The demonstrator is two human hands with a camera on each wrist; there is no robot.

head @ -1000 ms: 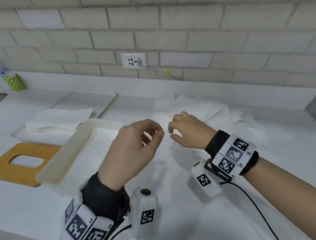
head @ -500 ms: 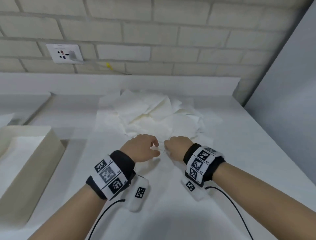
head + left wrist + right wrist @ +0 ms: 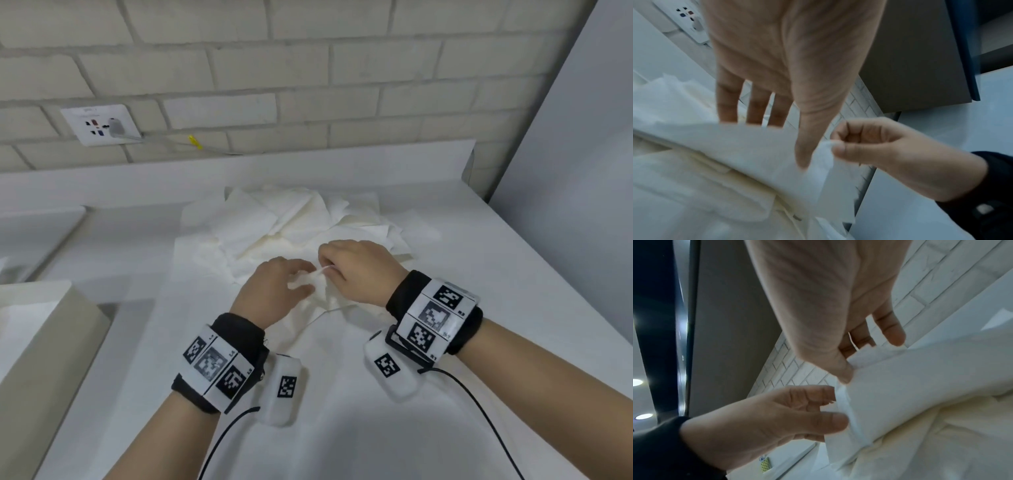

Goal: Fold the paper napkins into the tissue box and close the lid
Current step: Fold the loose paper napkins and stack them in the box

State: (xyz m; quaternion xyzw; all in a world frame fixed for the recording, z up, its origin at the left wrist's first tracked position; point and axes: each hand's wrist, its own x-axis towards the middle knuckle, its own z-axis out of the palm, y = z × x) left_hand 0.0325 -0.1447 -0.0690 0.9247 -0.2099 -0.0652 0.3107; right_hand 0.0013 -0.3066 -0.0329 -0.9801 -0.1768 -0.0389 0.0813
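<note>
Left hand (image 3: pixel 274 291) and right hand (image 3: pixel 356 270) both pinching one napkin (image 3: pixel 318 291) corner over the counter (image 3: pixel 342 428), tissue box (image 3: pixel 51 342) at left edge, napkin pile (image 3: pixel 291 222) just behind, socket (image 3: pixel 101 125) on far wall, grey panel (image 3: pixel 582 171) right

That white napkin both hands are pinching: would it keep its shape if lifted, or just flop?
Probably floppy: the napkin sags and creases between the left hand and right hand, which pinch one edge. Likely very light, since fingertip pinches alone lift it. It may tear if tugged hard; it looks thin, like the crumpled napkin pile behind it.
</note>
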